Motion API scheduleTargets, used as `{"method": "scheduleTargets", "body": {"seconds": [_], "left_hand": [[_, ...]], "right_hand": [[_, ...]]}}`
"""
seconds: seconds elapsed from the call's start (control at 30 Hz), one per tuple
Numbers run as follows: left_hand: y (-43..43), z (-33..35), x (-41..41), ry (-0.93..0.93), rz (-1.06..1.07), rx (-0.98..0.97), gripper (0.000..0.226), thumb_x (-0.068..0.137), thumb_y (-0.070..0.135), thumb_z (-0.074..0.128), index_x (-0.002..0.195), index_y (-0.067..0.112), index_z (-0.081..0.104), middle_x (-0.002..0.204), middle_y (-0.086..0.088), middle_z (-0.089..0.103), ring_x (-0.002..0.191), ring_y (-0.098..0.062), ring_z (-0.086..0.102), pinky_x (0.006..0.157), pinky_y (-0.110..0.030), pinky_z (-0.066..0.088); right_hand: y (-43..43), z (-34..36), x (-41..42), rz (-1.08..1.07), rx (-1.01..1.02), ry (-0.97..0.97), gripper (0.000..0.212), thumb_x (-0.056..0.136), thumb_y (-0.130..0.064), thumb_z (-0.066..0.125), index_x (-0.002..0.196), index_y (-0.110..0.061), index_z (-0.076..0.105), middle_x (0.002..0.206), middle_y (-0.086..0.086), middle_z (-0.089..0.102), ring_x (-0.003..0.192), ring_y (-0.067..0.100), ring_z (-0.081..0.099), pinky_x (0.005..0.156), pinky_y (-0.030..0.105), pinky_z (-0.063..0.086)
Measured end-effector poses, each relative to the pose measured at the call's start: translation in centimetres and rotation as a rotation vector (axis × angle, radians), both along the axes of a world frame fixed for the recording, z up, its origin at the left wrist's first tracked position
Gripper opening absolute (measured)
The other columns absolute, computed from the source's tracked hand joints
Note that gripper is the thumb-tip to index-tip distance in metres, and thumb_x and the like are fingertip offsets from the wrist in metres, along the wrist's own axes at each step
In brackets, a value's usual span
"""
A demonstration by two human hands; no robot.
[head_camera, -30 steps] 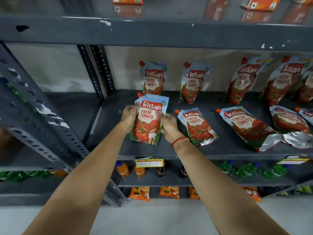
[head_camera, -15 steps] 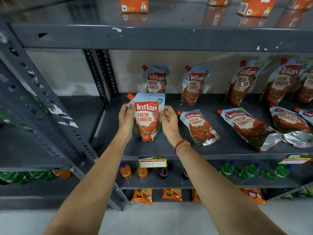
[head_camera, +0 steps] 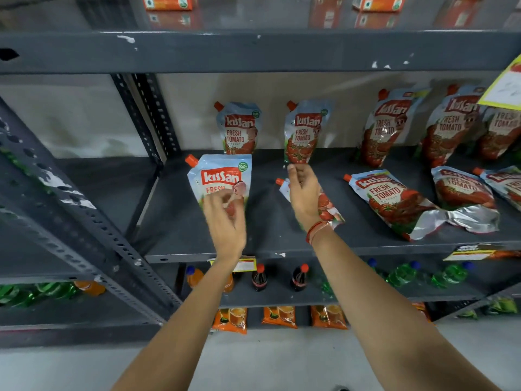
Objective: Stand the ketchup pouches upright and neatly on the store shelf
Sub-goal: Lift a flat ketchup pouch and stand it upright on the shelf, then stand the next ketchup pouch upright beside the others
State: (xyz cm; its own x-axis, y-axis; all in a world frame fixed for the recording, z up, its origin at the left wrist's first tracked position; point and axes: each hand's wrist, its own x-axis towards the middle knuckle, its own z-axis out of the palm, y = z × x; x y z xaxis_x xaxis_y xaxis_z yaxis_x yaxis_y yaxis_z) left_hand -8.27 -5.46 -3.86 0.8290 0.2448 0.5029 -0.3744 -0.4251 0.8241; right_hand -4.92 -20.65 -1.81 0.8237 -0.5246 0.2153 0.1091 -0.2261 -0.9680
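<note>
A Kissan ketchup pouch (head_camera: 222, 176) stands upright near the front left of the grey shelf (head_camera: 270, 232). My left hand (head_camera: 225, 221) is just in front of its lower half, fingers spread and motion-blurred. My right hand (head_camera: 303, 193) hovers with loose fingers over a pouch lying flat (head_camera: 328, 207), most of which it hides. Behind them two pouches (head_camera: 239, 128) (head_camera: 306, 131) stand against the wall. To the right more pouches lie flat (head_camera: 392, 198) (head_camera: 462, 190), and others lean at the back (head_camera: 386, 128).
The upper shelf's beam (head_camera: 253, 52) runs low overhead. A slotted post (head_camera: 149, 114) bounds the bay on the left. Drink bottles (head_camera: 259, 277) and orange packets (head_camera: 229, 320) fill the lower shelves. A yellow price tag (head_camera: 504, 86) hangs at the right edge.
Both hands raised the left pouch from lying to upright and set it on the shelf. My right hand has left it and moved right over the lying pouch; my left hand has opened.
</note>
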Motion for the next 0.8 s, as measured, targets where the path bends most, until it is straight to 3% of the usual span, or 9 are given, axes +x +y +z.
{"method": "scheduleTargets", "body": {"seconds": [0.1,0.2,0.27,0.4,0.5,0.6,0.67,0.73,0.8], "left_hand": [[-3.7,-0.2,0.6,0.107,-0.259,0.133,0.016,0.088,0.015,0.056,0.100,0.004,0.058,0.102,-0.014,0.057,0.088,-0.011,0.053,0.082,-0.030,0.048],[-6.8,-0.6,2.1,0.364,-0.320,0.176,0.027,0.087,0.016,0.058,0.112,0.005,0.055,0.113,-0.016,0.053,0.101,-0.027,0.057,0.092,-0.040,0.048],[-8.5,-0.5,2.8,0.576,-0.275,0.152,0.038,0.090,0.021,0.055,0.123,0.004,0.049,0.126,-0.018,0.051,0.115,-0.032,0.051,0.096,-0.037,0.041],[-12.1,0.8,4.2,0.893,-0.162,-0.237,0.046,0.092,0.027,0.050,0.128,-0.001,0.046,0.131,-0.019,0.054,0.120,-0.034,0.051,0.093,-0.034,0.040],[-14.0,1.4,5.5,1.056,-0.183,-0.626,0.044,0.086,0.033,0.054,0.114,0.000,0.060,0.114,-0.015,0.066,0.100,-0.032,0.064,0.091,-0.040,0.051],[-14.5,1.2,5.9,1.045,-0.172,-0.741,0.027,0.087,0.027,0.052,0.090,0.004,0.065,0.090,-0.013,0.069,0.073,-0.027,0.063,0.079,-0.039,0.053],[-14.5,1.7,5.5,1.007,-0.140,-0.777,0.020,0.089,0.021,0.052,0.095,0.003,0.061,0.077,-0.010,0.064,0.066,-0.023,0.060,0.076,-0.039,0.052],[-14.5,2.1,5.5,0.945,-0.135,-0.807,0.016,0.091,0.019,0.053,0.083,0.006,0.057,0.073,-0.008,0.063,0.065,-0.021,0.061,0.070,-0.038,0.052],[-14.6,2.7,5.5,0.837,-0.157,-0.830,0.018,0.092,0.020,0.054,0.076,0.013,0.056,0.076,-0.005,0.064,0.068,-0.018,0.062,0.065,-0.033,0.051]], "right_hand": [[-5.1,-1.2,0.7,-0.060,-0.183,0.233,0.030,0.092,-0.028,0.052,0.101,-0.001,0.062,0.102,0.020,0.066,0.098,0.032,0.061,0.086,0.041,0.051],[-9.2,-3.0,1.2,-0.023,-0.265,0.514,0.042,0.089,-0.035,0.053,0.102,0.005,0.062,0.106,0.023,0.066,0.100,0.037,0.061,0.085,0.041,0.051],[-10.5,-3.0,0.7,0.005,-0.124,0.581,0.044,0.089,-0.034,0.056,0.104,0.006,0.061,0.102,0.016,0.067,0.094,0.029,0.063,0.081,0.036,0.051],[-12.0,-4.0,1.2,0.094,0.246,0.664,0.043,0.083,-0.034,0.064,0.105,0.002,0.060,0.098,0.014,0.069,0.083,0.026,0.067,0.083,0.044,0.057],[-13.0,-5.6,2.4,0.149,0.381,0.672,0.053,0.071,-0.031,0.075,0.108,0.002,0.056,0.108,0.019,0.069,0.089,0.032,0.069,0.086,0.051,0.056],[-12.5,-3.6,1.2,0.162,0.418,0.661,0.029,0.080,-0.024,0.072,0.079,-0.005,0.050,0.098,0.013,0.065,0.097,0.032,0.066,0.092,0.047,0.053],[-12.5,-3.3,0.7,0.218,0.480,0.597,0.031,0.082,-0.025,0.070,0.091,0.002,0.060,0.107,0.017,0.068,0.096,0.031,0.067,0.091,0.044,0.054],[-12.5,-2.8,0.3,0.277,0.515,0.495,0.034,0.083,-0.027,0.068,0.104,-0.001,0.062,0.111,0.020,0.069,0.090,0.028,0.068,0.084,0.040,0.056],[-12.6,-1.9,0.2,0.308,0.509,0.407,0.025,0.084,-0.027,0.068,0.098,-0.009,0.059,0.109,0.016,0.069,0.086,0.024,0.068,0.079,0.037,0.057]]}}
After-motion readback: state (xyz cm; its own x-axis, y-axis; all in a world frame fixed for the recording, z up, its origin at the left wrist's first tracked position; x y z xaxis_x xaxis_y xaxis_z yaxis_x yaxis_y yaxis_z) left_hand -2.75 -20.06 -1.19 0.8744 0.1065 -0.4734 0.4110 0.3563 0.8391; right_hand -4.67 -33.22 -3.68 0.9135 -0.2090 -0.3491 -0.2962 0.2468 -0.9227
